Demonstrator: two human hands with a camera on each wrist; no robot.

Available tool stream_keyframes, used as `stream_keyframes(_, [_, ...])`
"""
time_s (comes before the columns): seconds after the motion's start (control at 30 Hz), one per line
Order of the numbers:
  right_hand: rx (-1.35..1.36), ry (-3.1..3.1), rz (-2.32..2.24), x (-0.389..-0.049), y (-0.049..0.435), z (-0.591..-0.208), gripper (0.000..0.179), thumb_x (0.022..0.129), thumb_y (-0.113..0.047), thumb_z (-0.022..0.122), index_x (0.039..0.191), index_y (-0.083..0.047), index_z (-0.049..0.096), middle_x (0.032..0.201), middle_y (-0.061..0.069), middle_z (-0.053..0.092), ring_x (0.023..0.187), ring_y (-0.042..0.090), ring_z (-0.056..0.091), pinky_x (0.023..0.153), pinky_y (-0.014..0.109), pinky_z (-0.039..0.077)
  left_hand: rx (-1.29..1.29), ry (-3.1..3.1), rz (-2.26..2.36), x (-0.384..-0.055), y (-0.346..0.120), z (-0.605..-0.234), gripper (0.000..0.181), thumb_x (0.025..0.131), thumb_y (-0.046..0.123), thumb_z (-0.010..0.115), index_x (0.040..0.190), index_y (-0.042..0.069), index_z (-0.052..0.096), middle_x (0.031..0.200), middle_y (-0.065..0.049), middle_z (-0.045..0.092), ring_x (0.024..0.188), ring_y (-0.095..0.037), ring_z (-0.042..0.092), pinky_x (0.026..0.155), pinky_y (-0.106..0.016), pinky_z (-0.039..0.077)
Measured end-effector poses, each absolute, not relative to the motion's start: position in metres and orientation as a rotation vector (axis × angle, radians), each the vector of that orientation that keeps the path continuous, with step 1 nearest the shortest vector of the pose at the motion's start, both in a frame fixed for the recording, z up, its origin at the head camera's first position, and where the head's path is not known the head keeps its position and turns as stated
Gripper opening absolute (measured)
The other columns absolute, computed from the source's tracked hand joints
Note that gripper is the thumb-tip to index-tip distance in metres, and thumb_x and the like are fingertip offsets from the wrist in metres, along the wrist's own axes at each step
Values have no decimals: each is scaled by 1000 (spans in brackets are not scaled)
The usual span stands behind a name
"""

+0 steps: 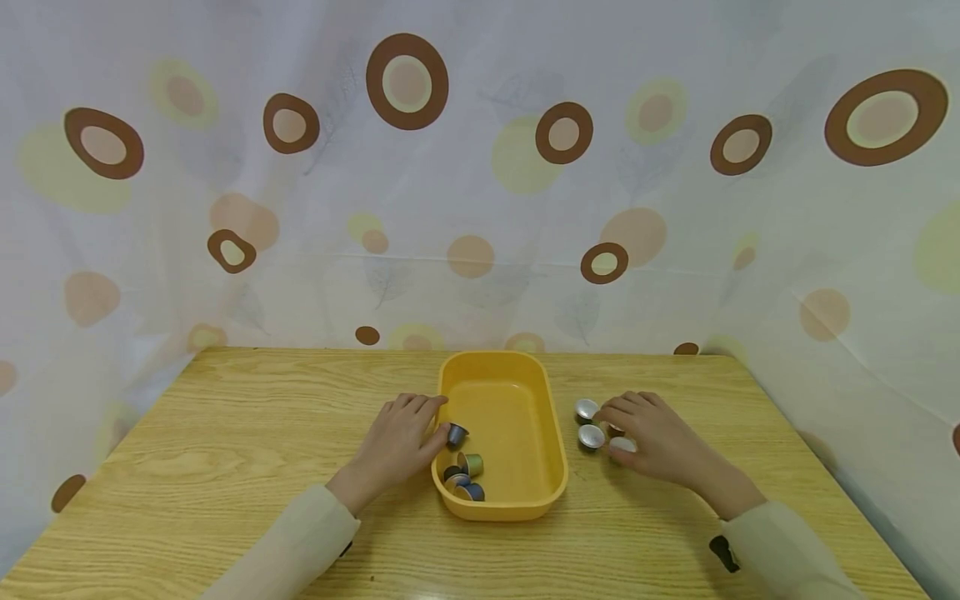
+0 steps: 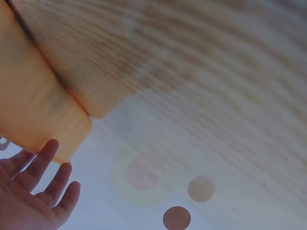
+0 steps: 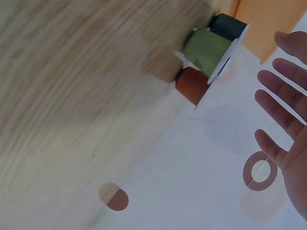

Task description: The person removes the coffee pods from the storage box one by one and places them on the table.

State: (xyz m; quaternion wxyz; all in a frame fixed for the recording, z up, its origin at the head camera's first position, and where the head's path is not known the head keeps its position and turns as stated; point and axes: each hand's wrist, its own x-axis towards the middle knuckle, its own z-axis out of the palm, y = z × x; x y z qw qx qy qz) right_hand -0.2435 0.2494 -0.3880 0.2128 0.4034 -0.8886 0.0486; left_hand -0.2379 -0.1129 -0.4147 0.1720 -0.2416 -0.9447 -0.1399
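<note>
My left hand rests at the left rim of a yellow plastic tray, its thumb beside a dark grey-blue coffee capsule inside. In the left wrist view its fingers spread loosely by the tray's outer wall. A green capsule and several blue and dark ones lie in the tray's near left corner. My right hand hovers over several capsules standing foil side up, including silver-topped ones. Seen from its wrist, that hand has fingers apart near a green capsule and a reddish-brown capsule.
The wooden table extends to both sides of the tray. A patterned cloth with brown rings hangs behind the table and along its sides.
</note>
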Motion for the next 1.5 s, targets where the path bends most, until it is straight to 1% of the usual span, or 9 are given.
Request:
stream_keyframes(0.2, [1153,-2416,142,-247,235,-383,27,75,-22,73,99,-15,64,96,-3,62,91,16,56,82,42,44,-689,-2682,-404,-237,-112,-414,40,94,36,44,125,13,54,115,-3,62,108,-25,53,91,-43,43])
stream_keyframes(0.47, [1202,-2411,156,-252,216,-378,26,76,-19,71,100,-13,64,99,-1,63,96,18,56,86,43,43,-690,-2686,-398,-238,-112,-413,40,94,37,43,126,14,53,115,-2,61,109,-24,53,91,-43,43])
stream_keyframes(0.57, [1219,-2400,161,-253,207,-378,26,77,-22,70,101,-13,64,99,-1,63,96,19,56,87,43,42,-691,-2690,-392,-238,-112,-414,41,94,37,42,126,14,53,115,-2,62,109,-24,53,91,-43,43])
stream_keyframes(0.8, [1254,-2382,138,-254,187,-377,25,80,-27,67,102,-16,64,100,-3,64,98,19,57,88,41,44,-692,-2689,-408,-238,-112,-414,41,94,37,43,126,12,53,115,-3,62,109,-25,53,92,-44,42])
stream_keyframes(1.03, [1313,-2408,119,-253,168,-380,28,81,-28,66,106,-15,63,103,-1,63,99,19,57,89,42,43,-687,-2698,-411,-238,-112,-414,41,94,36,43,126,12,53,116,-3,61,109,-25,53,92,-44,42])
stream_keyframes(1.17, [1323,-2459,125,-253,160,-385,29,83,-30,64,108,-16,63,105,-3,63,100,17,56,91,39,42,-690,-2696,-415,-238,-112,-414,41,94,36,43,126,12,53,116,-3,61,109,-25,52,92,-44,42])
stream_keyframes(1.33, [1358,-2454,118,-253,150,-389,31,82,-31,65,110,-17,62,106,-3,63,101,17,56,90,39,43,-692,-2690,-409,-237,-112,-414,41,94,36,44,125,12,54,116,-3,62,109,-25,53,92,-43,42])
stream_keyframes(1.5, [1382,-2434,119,-253,140,-392,31,81,-31,66,109,-17,62,104,-4,63,98,16,57,88,37,44,-684,-2695,-397,-237,-112,-413,40,94,36,44,125,13,54,116,-3,62,109,-25,53,92,-43,42])
